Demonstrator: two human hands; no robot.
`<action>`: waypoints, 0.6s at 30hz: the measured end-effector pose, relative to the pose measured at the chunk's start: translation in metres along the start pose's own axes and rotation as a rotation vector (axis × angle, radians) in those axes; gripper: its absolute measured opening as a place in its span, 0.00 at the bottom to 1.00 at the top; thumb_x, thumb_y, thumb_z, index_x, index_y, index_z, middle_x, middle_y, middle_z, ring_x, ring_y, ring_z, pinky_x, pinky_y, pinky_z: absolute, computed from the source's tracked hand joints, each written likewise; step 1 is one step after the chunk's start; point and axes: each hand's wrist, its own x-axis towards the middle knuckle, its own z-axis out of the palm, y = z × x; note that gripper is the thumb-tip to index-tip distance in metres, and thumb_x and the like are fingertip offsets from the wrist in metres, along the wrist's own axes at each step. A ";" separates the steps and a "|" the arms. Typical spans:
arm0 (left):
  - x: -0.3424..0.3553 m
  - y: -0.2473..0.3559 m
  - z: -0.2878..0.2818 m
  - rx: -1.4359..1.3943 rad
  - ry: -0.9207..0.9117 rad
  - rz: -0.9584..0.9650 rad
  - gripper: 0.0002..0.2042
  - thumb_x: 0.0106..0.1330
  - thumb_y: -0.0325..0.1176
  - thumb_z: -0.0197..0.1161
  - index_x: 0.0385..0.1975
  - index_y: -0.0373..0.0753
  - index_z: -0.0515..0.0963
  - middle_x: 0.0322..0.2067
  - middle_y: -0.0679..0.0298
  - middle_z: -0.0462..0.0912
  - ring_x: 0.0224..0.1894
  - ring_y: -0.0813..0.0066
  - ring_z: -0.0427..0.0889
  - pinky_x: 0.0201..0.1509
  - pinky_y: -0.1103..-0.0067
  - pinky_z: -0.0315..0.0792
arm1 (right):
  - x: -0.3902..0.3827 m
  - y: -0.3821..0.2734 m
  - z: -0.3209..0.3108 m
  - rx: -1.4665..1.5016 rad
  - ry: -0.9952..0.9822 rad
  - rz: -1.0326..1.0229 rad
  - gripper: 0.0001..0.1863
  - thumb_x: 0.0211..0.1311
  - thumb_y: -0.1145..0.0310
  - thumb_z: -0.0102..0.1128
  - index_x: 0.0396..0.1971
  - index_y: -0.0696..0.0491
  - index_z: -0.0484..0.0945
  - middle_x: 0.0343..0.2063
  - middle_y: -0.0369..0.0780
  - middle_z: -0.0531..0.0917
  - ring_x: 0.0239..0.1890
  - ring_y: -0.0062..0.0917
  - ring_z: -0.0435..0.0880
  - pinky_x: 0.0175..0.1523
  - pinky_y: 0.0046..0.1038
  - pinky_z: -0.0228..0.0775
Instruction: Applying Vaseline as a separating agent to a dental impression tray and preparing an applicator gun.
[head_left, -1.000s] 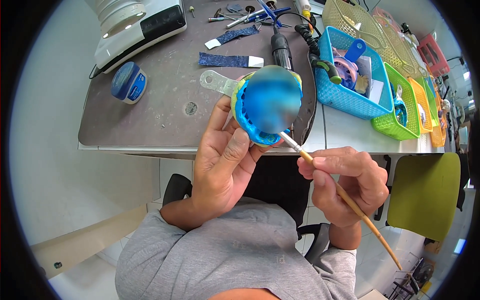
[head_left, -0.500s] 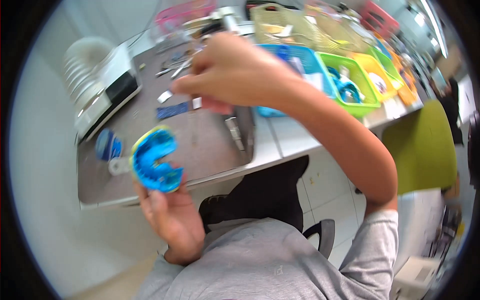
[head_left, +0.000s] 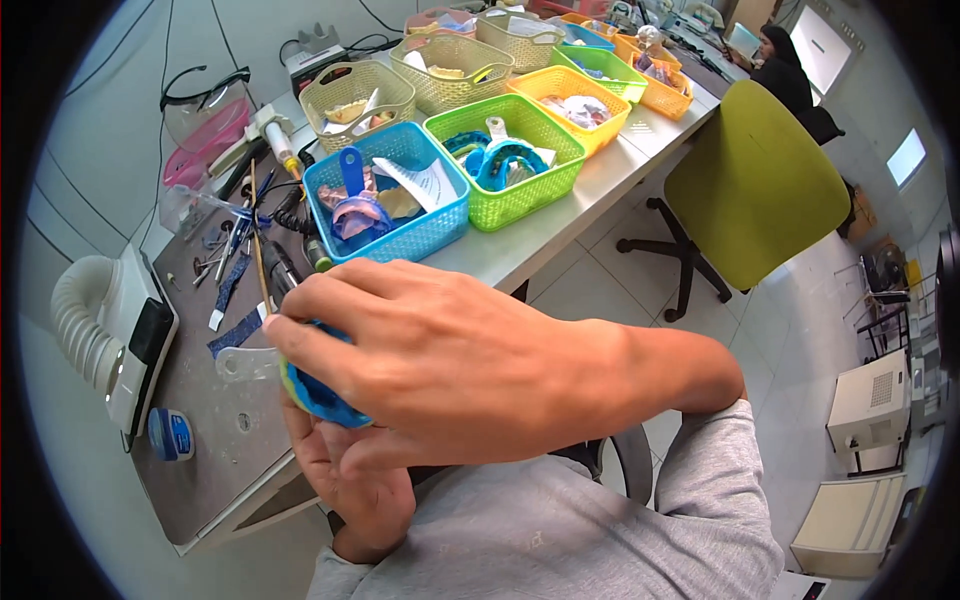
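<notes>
My left hand (head_left: 365,490) is closed around a dental impression tray (head_left: 245,365) with a clear handle, holding it over the bench's front edge. Blue impression material (head_left: 325,398) with a yellow-green rim fills the tray. My right hand (head_left: 460,360) reaches across in front and covers most of the impression. Its fingers are bent and closed on a thin brown stick (head_left: 260,250), which points up and away from me; the stick's lower end is hidden behind the hand.
On the bench (head_left: 215,480) stand a white device with a ribbed hose (head_left: 80,300) and a small blue tub (head_left: 170,435). Dark blue strips (head_left: 237,332) and metal tools lie beyond. A blue basket (head_left: 450,215), a green basket (head_left: 505,215) and several others hold trays. A green chair (head_left: 755,190) stands right.
My right hand has come back from the far part of the bench to the impression, now with the stick. The view has turned right. My left hand keeps its hold on the tray.
</notes>
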 end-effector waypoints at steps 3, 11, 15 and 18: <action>0.008 -0.013 0.022 -0.074 -0.035 -0.080 0.36 0.67 0.39 0.58 0.67 0.35 0.44 0.62 0.54 0.61 0.64 0.64 0.64 0.65 0.67 0.63 | -0.021 0.005 -0.027 -0.132 0.024 0.046 0.36 0.38 0.63 0.70 0.50 0.66 0.70 0.41 0.47 0.73 0.45 0.38 0.74 0.51 0.33 0.69; 0.037 -0.048 0.074 -0.160 -0.304 -0.083 0.31 0.65 0.33 0.60 0.65 0.31 0.54 0.56 0.50 0.69 0.57 0.59 0.72 0.56 0.65 0.72 | -0.056 0.064 -0.111 -0.378 0.248 0.356 0.38 0.38 0.61 0.75 0.55 0.54 0.73 0.46 0.45 0.78 0.47 0.36 0.80 0.54 0.33 0.71; 0.051 -0.072 0.068 0.405 -0.496 0.465 0.21 0.64 0.28 0.57 0.56 0.29 0.65 0.45 0.47 0.77 0.47 0.56 0.79 0.53 0.64 0.75 | -0.084 0.140 -0.153 -0.591 0.281 0.507 0.35 0.47 0.55 0.71 0.52 0.61 0.72 0.45 0.51 0.78 0.48 0.39 0.79 0.54 0.36 0.70; 0.067 -0.075 0.065 0.669 -0.518 0.721 0.14 0.62 0.23 0.54 0.48 0.28 0.70 0.36 0.48 0.80 0.38 0.58 0.81 0.45 0.67 0.77 | -0.091 0.179 -0.154 -0.491 0.151 0.643 0.36 0.49 0.51 0.69 0.52 0.62 0.72 0.45 0.51 0.78 0.49 0.41 0.78 0.56 0.36 0.69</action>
